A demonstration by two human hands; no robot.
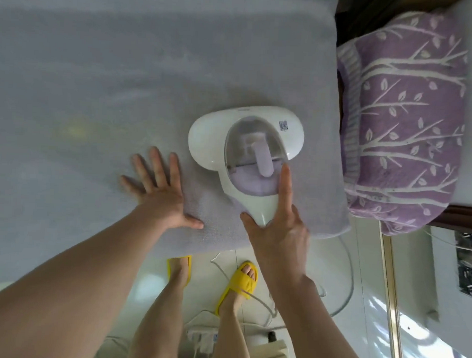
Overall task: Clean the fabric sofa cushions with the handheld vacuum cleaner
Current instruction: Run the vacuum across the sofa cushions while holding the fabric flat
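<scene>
1. Flat on the grey cushion (99, 67), the left hand (159, 189) presses with fingers spread.
2. Beside it, the vacuum (246, 144) sits near the cushion's front right corner.
3. Gripping its handle, the right hand (278, 231) extends its forefinger.
4. Rightmost lies a purple pillow (408, 118).

Vacuum cleaner (245, 141) on the sofa cushion (99, 80), left hand (162, 195) flat beside it, pillow (403, 117) to the right
</scene>
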